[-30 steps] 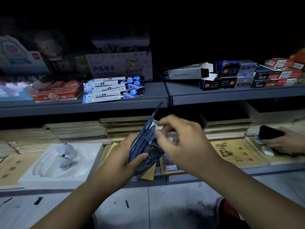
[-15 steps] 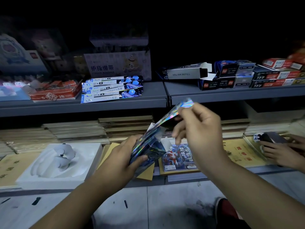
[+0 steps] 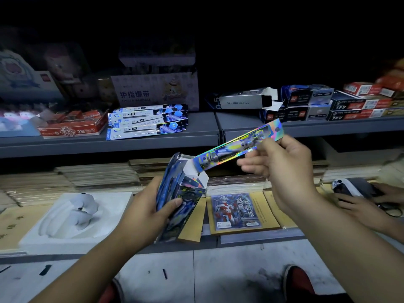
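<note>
Holographic strip (image 3: 238, 147) hangs in the air in front of the shelving, its long axis slanting from lower left to upper right. The punched end points up and right toward the upper shelf (image 3: 201, 127). Its lower end sits just beside the open mouth of the blue box (image 3: 181, 193); whether they touch is unclear. The right hand (image 3: 284, 167) pinches the strip near its upper end, with the other fingers loosely extended beneath it. The left hand (image 3: 150, 213) grips the box, thumb across its front. The box stands nearly upright, open flaps at the top. Below lies a card pack (image 3: 236, 209), and to the left a white foam tray (image 3: 76, 217). Pen packs (image 3: 146, 123) and a gel ink refill carton (image 3: 242, 101) rest on the upper shelf.
</note>
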`<state>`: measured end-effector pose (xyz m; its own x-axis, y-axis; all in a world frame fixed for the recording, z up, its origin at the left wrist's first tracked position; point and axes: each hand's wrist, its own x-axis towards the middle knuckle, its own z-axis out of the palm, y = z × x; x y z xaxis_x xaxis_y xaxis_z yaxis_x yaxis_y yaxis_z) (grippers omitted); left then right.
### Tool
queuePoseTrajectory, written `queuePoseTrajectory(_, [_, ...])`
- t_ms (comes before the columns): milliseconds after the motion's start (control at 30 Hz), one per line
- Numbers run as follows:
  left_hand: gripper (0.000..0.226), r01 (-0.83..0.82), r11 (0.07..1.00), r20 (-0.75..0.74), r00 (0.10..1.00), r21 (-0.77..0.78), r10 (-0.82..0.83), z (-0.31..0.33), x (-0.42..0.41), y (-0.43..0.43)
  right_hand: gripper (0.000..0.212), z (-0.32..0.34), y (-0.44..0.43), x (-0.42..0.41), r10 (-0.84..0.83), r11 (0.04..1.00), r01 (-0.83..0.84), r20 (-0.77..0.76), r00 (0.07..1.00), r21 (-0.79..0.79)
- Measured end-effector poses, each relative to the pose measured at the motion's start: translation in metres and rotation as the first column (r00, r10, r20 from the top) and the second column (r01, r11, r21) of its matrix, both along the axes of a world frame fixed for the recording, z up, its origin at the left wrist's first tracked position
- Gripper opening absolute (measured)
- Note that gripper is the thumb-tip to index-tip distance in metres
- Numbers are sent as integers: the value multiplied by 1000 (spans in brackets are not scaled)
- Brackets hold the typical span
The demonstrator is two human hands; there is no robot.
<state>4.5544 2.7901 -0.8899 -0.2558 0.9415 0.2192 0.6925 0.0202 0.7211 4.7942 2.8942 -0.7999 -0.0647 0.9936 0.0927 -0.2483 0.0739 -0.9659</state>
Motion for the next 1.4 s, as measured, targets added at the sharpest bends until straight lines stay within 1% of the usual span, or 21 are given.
queuePoseTrajectory(100, [39,-4,1000,14,1000,3,4,1,0,0,12,-3,-2,-4,28,999,-30,81,996,30])
queuePoseTrajectory(233, [41,-1,1000,31,1000,10,1,2,3,0,6,-9,-4,-6,31,992,-55,192,981,117])
queuePoseTrajectory(433, [40,17,1000,7,1000,23,-17,8,7,-3,9,-17,-12,-12,74,971,-159,408,910,180])
queuePoseTrajectory(500, [42,24,999,-8,1000,27,-24,10,10,-4,13,-22,-15,-15,111,959,-224,495,862,176])
queuePoseTrajectory(600, [47,42,999,-29,999,34,-41,14,14,-7,25,-29,-20,-20,172,923,-354,662,729,151])
queuePoseTrajectory(667, [46,59,998,-37,998,36,-58,16,16,-8,31,-30,-24,-23,173,904,-406,750,639,137])
queuePoseTrajectory(700, [46,66,997,-47,997,36,-65,16,16,-8,32,-30,-24,-24,142,899,-409,781,608,155])
queuePoseTrajectory(733, [46,70,997,-58,996,37,-68,16,17,-8,30,-29,-24,-24,91,895,-401,801,591,194])
queuePoseTrajectory(767, [47,71,997,-67,995,41,-68,16,17,-8,23,-28,-24,-24,37,892,-380,800,599,244])
queuePoseTrajectory(833, [48,75,996,-77,995,49,-71,17,16,-8,7,-24,-24,-24,-20,890,-320,728,685,325])
queuePoseTrajectory(900, [47,83,995,-90,993,49,-79,17,16,-8,8,-23,-25,-22,-5,892,-297,665,747,340])
queuePoseTrajectory(933, [46,91,995,-99,991,47,-86,17,16,-9,10,-23,-26,-21,16,897,-304,662,750,322])
queuePoseTrajectory(1067, [45,126,991,-148,982,43,-118,15,17,-9,10,-24,-31,-20,95,902,-367,728,679,225])
queuePoseTrajectory(1200, [45,168,985,-158,974,31,-161,12,19,-8,13,-25,-34,-25,159,886,-445,815,557,131])
queuePoseTrajectory(1267, [46,190,982,-165,969,13,-186,11,21,-7,15,-28,-35,-28,149,884,-454,852,502,113])
queuePoseTrajectory(1367, [48,204,979,-180,963,2,-200,8,20,-6,12,-28,-37,-30,58,898,-409,879,473,161])
queuePoseTrajectory(1400, [48,201,980,-177,964,-1,-198,8,20,-6,10,-27,-37,-30,54,899,-409,884,463,159])
